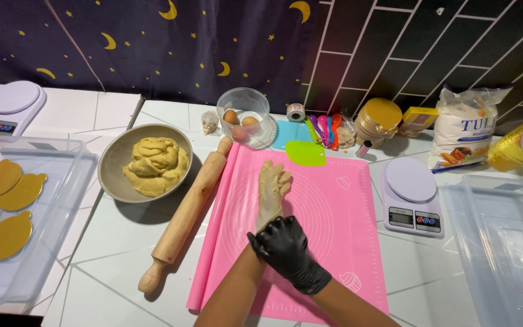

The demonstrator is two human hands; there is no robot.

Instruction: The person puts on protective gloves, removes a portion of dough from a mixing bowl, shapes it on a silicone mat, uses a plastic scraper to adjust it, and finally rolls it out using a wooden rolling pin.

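Left hand (272,181): flat and spread on the pink silicone mat (334,218), fingers coated in pale dough, holding nothing.
Right hand (289,251): in a black glove, closed around the left wrist.
Dough (155,165): yellow lump in the grey bowl (116,160), left of the mat.
Rolling pin (186,215): wooden, lying along the mat's left edge.
Kitchen scale (410,197): on the white surface (116,266), right of the mat.

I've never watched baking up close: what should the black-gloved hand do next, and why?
Probably tug the cuff further along the wrist: the right hand in a black glove pinches the left hand's pale cream glove at the wrist, above the pink silicone mat.
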